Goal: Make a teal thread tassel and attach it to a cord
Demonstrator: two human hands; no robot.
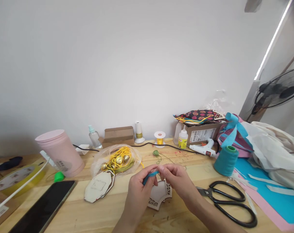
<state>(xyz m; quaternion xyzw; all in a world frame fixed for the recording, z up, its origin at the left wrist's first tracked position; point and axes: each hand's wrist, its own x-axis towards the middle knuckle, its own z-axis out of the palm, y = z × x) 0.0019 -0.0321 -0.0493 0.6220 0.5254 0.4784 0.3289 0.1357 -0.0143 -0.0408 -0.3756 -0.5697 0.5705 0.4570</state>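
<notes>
My left hand (140, 186) is closed around a narrow blue strip (150, 175), which looks like ribbon or fabric. My right hand (177, 178) pinches at the strip's right end, its fingertips close to those of the left. Below both hands, a fan-shaped wooden piece (158, 194) with cut-out lattice sides lies on the table, partly covered by them. A little tangle of green thread (156, 153) is just behind the hands. Black-handled scissors (224, 197) rest beside my right forearm.
A bag of yellow cords and gold bells (120, 160) and white octagonal panels (99, 186) lie left. A phone (43, 207) and pink tumbler (61, 155) are further left. Glue bottle (183, 139), glue gun (204, 148) and teal thread cone (226, 161) stand right.
</notes>
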